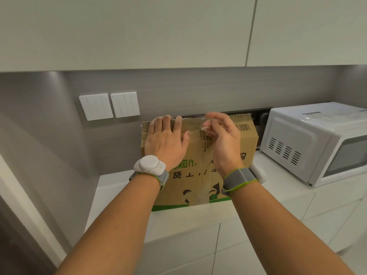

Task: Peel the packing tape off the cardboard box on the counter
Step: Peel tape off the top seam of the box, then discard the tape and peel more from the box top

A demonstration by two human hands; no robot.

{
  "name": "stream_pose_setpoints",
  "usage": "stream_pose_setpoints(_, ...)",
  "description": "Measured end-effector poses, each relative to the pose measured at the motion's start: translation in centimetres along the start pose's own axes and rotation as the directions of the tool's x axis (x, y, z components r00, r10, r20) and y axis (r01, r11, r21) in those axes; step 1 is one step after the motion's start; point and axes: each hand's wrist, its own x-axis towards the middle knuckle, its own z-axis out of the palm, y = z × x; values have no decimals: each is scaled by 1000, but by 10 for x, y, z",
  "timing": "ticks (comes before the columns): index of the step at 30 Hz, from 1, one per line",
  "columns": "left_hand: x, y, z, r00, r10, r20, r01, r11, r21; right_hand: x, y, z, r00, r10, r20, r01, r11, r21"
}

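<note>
- White counter (pixel 123 187) runs along a grey backsplash, under pale upper cabinets (pixel 139 30); drawer fronts below.
- White microwave (pixel 309 143) sits on the counter at the right, near the box but apart from it, vent slots on its side facing the box.
- Cardboard box (pixel 200 175) stands on the counter in the middle, back against the wall, green print and a green band along its lower edge, barcode label near the upper right corner.
- Left hand (pixel 166 141) lies flat on the box's upper left, fingers straight and hooked over the top edge, pressing it; grasping nothing.
- Right hand (pixel 224 139) is raised in front of the box's upper middle, fingers curled, thumb and fingertips pinching a strip of clear packing tape (pixel 206 128) lifted from the torn centre seam.
- Grey wristband with a white round unit on each wrist.
- Two white switch plates (pixel 109 106) on the wall, left of the box.
</note>
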Motion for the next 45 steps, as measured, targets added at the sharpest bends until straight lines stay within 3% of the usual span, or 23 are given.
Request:
stream_pose_setpoints(8, 0, -2, 0, 999, 10, 31, -10, 1000, -3, -11, 4, 2, 996, 35, 77, -53, 967, 248)
stream_pose_setpoints(13, -1, -5, -4, 994, 30, 106, -23, 997, -68, -18, -3, 9, 995, 64, 72, -73, 989, 129)
stream_pose_setpoints(16, -7, -10, -9, 999, 39, 19, -34, 975, -219, -26, -2, 17, 993, 50, 106, -52, 999, 13)
stream_pose_setpoints(19, -13, -14, -15, 999, 11, -31, -26, 851, -524, -34, 3, 25, 989, 56, 136, -52, 998, -30)
stream_pose_setpoints(21, -14, -14, -23, 997, -71, 14, 57, 648, -760, -39, 4, 32, 988, 66, 143, -59, 997, -49)
stream_pose_setpoints(24, -17, -11, -34, 983, -157, 99, 155, 399, -904, -43, 8, 40, 991, 71, 118, -70, 997, -11)
stream_pose_setpoints(28, -34, -4, -39, 990, -114, 84, 118, 342, -932, -49, 12, 54, 983, 181, 41, -185, 975, 125)
stream_pose_setpoints(34, -52, -17, -37, 957, -278, 85, 151, 224, -963, -63, 4, 72, 929, 355, 104, -370, 880, 298)
stream_pose_setpoints(38, -56, -30, -41, 937, -337, 87, 181, 259, -949, -69, 1, 84, 910, 396, 125, -415, 853, 316)
stream_pose_setpoints(40, -58, -34, -44, 912, -398, 97, 206, 240, -949, -73, 2, 90, 923, 359, 139, -383, 891, 244)
stream_pose_setpoints(42, -58, -36, -47, 875, -462, 142, 234, 148, -961, -79, 7, 96, 941, 308, 144, -326, 937, 125)
stream_pose_setpoints(45, -59, -33, -48, 875, -413, 252, 300, 54, -953, -88, 18, 105, 952, 278, 127, -280, 960, -1)
